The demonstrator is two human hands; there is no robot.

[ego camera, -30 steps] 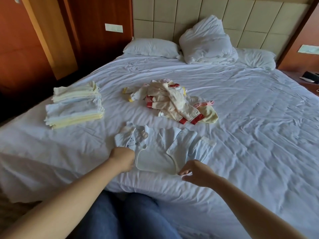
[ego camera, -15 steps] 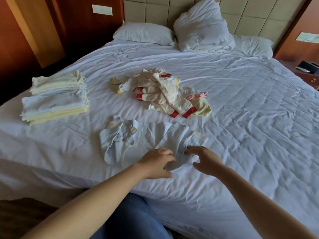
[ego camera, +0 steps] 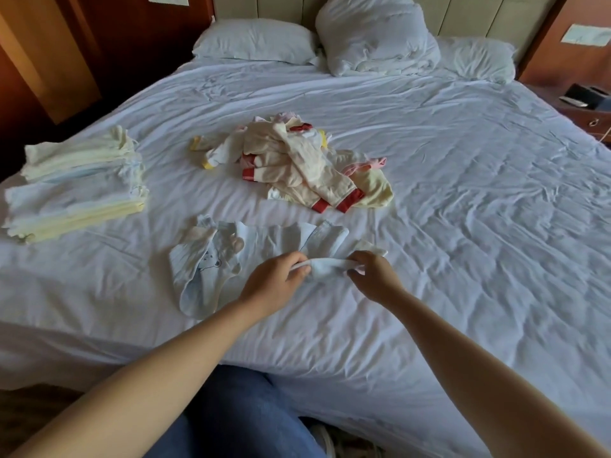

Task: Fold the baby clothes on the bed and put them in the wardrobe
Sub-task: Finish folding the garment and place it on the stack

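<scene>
Blue baby garment (ego camera: 211,269) pinched by left hand (ego camera: 274,284) and right hand (ego camera: 375,277) fingers (ego camera: 357,259); one folded stack (ego camera: 76,185), one heap (ego camera: 297,160).

Left hand (ego camera: 274,282) and right hand (ego camera: 373,276) bare, forearms (ego camera: 172,361) uncovered, blue denim jeans (ego camera: 238,418) (thighs only)

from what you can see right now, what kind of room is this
A bedroom, possibly a hotel room. A wide bed with white sheets fills the view, pillows lean against a padded headboard, and a wooden nightstand stands at the right.
</scene>
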